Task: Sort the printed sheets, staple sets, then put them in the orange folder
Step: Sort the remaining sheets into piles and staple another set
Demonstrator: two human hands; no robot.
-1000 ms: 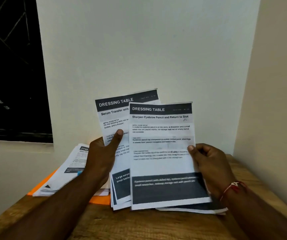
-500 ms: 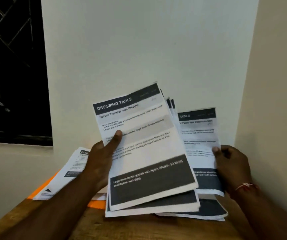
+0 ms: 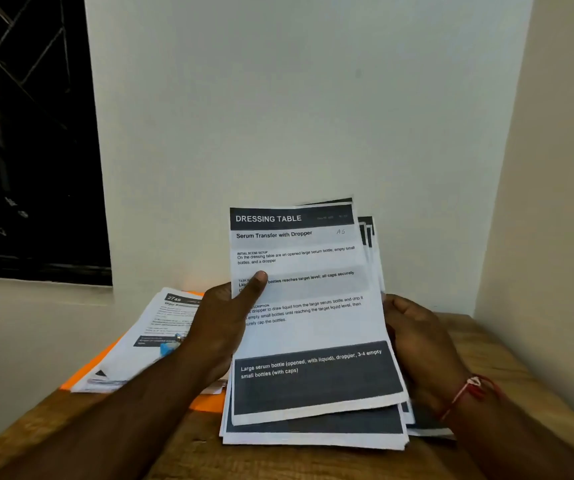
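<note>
A fanned stack of white printed sheets with dark header bands [image 3: 309, 320], topped "DRESSING TABLE", is held tilted upright. At nine o'clock, a flat orange folder [image 3: 105, 362] is covered by another paper pile [image 3: 154, 334].

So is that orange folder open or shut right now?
Cannot tell. The orange folder lies flat on the table, mostly buried under a pile of printed sheets; only its edges show.

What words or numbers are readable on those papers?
Front white printed sheet held up by both hands:
"DRESSING TABLE"
"Serum Transfer with Dropper"
"A5", handwritten
"Large serum bottle (opened, with liquid), dropper, 3-4 empty small bottles (with caps)"
White paper stack lying on the orange folder:
"2748"
Everything else there is too blurred to read.
</note>
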